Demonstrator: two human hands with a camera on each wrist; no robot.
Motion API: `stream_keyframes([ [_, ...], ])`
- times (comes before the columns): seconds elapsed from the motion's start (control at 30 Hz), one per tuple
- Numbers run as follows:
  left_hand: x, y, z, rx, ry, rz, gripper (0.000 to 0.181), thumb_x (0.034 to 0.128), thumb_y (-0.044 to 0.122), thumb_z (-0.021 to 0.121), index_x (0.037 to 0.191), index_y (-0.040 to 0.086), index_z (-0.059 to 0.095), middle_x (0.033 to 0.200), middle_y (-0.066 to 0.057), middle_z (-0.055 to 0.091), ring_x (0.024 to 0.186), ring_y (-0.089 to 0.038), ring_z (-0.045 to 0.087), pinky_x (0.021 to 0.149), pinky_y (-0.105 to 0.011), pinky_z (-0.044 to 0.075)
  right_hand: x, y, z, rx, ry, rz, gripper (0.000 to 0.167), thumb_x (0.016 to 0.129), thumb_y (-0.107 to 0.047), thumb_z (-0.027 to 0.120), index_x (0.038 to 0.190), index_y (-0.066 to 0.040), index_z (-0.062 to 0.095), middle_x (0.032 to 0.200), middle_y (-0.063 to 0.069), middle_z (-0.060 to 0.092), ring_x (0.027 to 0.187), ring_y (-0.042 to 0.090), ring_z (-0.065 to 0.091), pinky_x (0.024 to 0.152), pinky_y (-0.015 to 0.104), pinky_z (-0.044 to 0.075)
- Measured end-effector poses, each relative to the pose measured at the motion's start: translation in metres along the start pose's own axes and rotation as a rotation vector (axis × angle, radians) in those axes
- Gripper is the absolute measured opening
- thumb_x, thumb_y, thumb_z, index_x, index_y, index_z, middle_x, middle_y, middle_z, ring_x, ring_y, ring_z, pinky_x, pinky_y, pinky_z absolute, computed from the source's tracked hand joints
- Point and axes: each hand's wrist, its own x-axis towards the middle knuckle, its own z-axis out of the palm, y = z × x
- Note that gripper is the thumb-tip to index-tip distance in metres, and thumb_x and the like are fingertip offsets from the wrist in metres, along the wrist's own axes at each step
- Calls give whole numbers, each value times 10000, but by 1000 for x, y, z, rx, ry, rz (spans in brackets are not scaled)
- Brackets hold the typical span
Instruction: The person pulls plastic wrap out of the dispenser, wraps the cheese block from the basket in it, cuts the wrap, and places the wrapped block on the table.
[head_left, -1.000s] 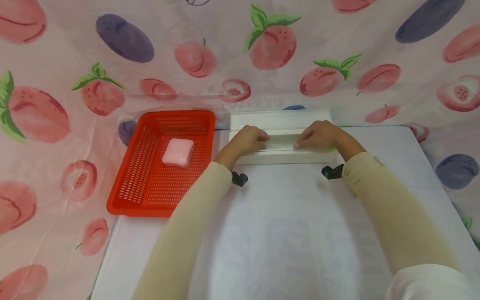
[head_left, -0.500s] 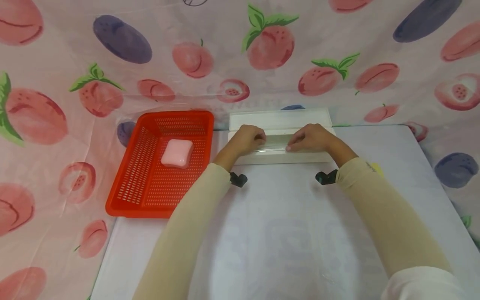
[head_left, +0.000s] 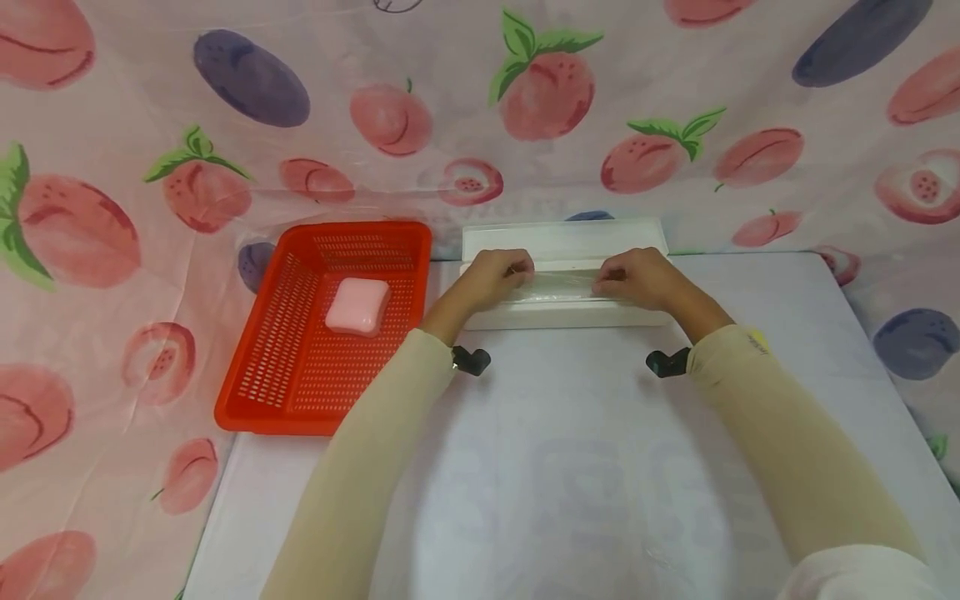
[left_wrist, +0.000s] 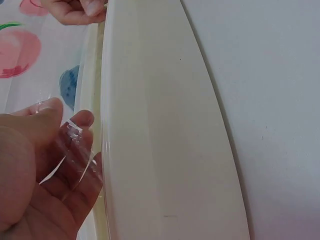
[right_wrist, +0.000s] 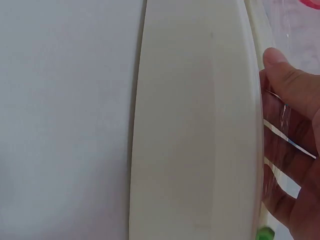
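Clear film (head_left: 562,286), one sheet, stretched between your left hand (head_left: 495,279) and your right hand (head_left: 637,279), at the mouth of the white box (head_left: 570,316). Fingers, both hands: curled nearly closed, pinching the film. Box lid (head_left: 562,242): laid open on the far side. At each wrist: a small black fitting (head_left: 472,361). To your left: red basket (head_left: 258,423), holding one pink rounded block (head_left: 357,306). Underneath: white counter (head_left: 585,500). Behind: fruit-print sheet (head_left: 450,50)

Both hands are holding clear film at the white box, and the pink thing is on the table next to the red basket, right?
Not quite: the pink thing lies inside the red basket, not on the table, as the head view shows. The rest is right: the left hand and right hand hold clear film at the white box.
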Motion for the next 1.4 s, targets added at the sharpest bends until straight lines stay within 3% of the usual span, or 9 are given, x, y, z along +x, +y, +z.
stream_keyframes([
  [0.17, 1, 3, 2, 41, -70, 18, 108, 1059, 196, 558, 1151, 139, 561, 972, -73, 641, 934, -231, 585, 876, -324, 476, -8, 7, -4, 28, 47, -29, 83, 981, -224, 698, 985, -150, 735, 899, 39, 710, 871, 233, 559, 787, 368, 445],
  [0.27, 1, 3, 4, 91, -152, 3, 187, 1082, 175, 481, 1258, 125, 520, 1108, -99, 637, 1033, -248, 584, 977, -340, 472, -11, 10, -3, 55, 64, -31, 91, 1004, -209, 664, 1029, -139, 716, 934, 57, 705, 895, 236, 565, 814, 376, 461],
  [0.37, -1, 2, 4, 142, -221, -8, 275, 1074, 148, 470, 1332, 98, 553, 1234, -111, 621, 1140, -253, 562, 1089, -352, 445, -12, 13, 1, 86, 82, -30, 109, 1020, -216, 638, 1053, -135, 702, 948, 68, 684, 904, 238, 560, 814, 359, 459],
  [0.47, -3, 1, 1, 175, -240, 5, 247, 1059, 146, 518, 1260, 74, 642, 1186, -107, 634, 1119, -252, 556, 1074, -348, 456, -13, 15, 3, 114, 102, -37, 134, 1036, -236, 611, 1068, -135, 693, 937, 70, 660, 886, 231, 546, 776, 343, 446],
  [0.67, -6, -2, -2, 168, -141, 9, 143, 1064, 176, 520, 1132, 107, 625, 1003, -61, 655, 958, -224, 577, 927, -322, 490, -13, 17, 7, 151, 127, -35, 156, 1050, -270, 580, 1078, -144, 668, 944, 67, 656, 878, 219, 539, 775, 355, 441],
  [0.93, -7, -4, -4, 128, 4, 100, 88, 1074, 164, 498, 1095, 100, 555, 864, -35, 589, 837, -193, 567, 805, -293, 468, -12, 21, 12, 130, 137, -43, 114, 1048, -232, 587, 1112, -139, 600, 952, 94, 658, 891, 245, 562, 807, 394, 461],
  [1.03, -7, -4, -4, 127, 3, 82, 84, 1032, 59, 530, 1104, 76, 569, 914, -56, 591, 897, -203, 563, 851, -302, 482, -14, 24, 10, 86, 107, -63, 155, 1014, -201, 648, 1139, -111, 645, 965, 95, 666, 908, 244, 581, 836, 404, 502],
  [1.17, -9, -3, -7, 148, -33, 33, 244, 967, -63, 519, 1162, 42, 621, 1013, -84, 610, 979, -220, 559, 963, -309, 493, -19, 29, 3, -1, 89, -65, 143, 960, -143, 715, 1085, -73, 728, 983, 90, 702, 916, 242, 607, 863, 434, 529],
  [1.4, -13, -2, -13, 226, -73, 29, 269, 988, -10, 522, 1196, 20, 689, 1046, -134, 625, 985, -262, 582, 976, -340, 508, -25, 34, -2, -153, 117, -128, 84, 962, -132, 709, 1005, -60, 717, 908, 83, 712, 851, 260, 623, 857, 473, 545],
])
